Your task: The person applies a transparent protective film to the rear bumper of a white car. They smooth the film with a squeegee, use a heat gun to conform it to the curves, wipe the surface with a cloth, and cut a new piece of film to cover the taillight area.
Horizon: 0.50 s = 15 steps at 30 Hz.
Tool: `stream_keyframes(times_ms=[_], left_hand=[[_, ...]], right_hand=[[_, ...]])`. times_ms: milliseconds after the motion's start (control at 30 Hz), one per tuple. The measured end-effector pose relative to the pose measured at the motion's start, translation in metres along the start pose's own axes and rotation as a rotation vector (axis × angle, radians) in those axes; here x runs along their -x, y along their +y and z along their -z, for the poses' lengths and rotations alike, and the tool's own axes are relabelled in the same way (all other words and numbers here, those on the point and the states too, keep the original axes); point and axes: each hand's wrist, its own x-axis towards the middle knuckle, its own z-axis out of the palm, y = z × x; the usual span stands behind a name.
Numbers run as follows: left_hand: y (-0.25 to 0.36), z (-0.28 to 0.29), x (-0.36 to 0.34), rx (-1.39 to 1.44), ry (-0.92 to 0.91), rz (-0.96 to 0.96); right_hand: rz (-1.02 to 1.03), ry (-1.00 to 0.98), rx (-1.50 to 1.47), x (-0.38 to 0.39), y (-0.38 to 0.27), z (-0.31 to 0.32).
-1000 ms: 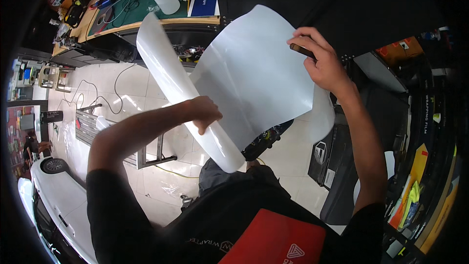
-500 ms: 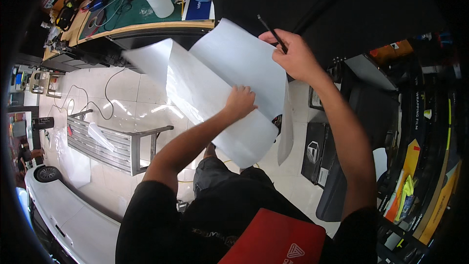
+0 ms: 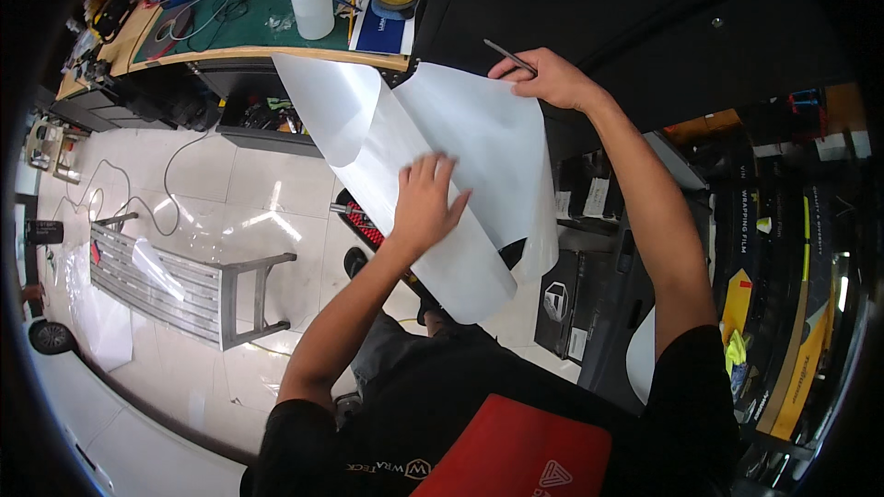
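A large glossy white sheet (image 3: 472, 133) hangs in front of me, its left part curled over into a loose roll (image 3: 474, 271) with a flap sticking up at the upper left. My left hand (image 3: 426, 202) lies on the curled part, fingers spread and slightly blurred. My right hand (image 3: 551, 81) is closed around a slim dark pen-like stick (image 3: 502, 52) at the sheet's upper right edge, with fingers touching that edge. Behind the sheet, a tray with red compartments (image 3: 360, 221) shows partly.
A workbench with a green mat (image 3: 276, 9) and white spray bottle (image 3: 312, 5) stands ahead, an open tool drawer (image 3: 262, 120) below. A metal step bench (image 3: 161, 285) and white car (image 3: 120, 423) are at left. Racked long boxes (image 3: 746, 267) and black cases (image 3: 562, 299) line the right.
My left hand has let go of its wrapped grip on the roll and now rests spread on it. The sheet's upper part has folded lower, and my right hand has moved left with the stick.
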Motion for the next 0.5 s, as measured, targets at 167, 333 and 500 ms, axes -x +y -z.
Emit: stream_keyframes(times_ms=[167, 333, 500], left_hand=[[-0.013, 0.004, -0.156, 0.011, 0.299, -0.263], [-0.046, -0.032, -0.231, -0.030, -0.028, -0.178], [-0.028, -0.068, -0.276, -0.101, -0.102, -0.036]], right_hand=[[-0.078, 0.043, 0.142, 0.006, 0.015, -0.003], [-0.183, 0.894, 0.553, 0.046, -0.016, -0.039], [-0.180, 0.979, 0.104, 0.111, 0.071, -0.152]])
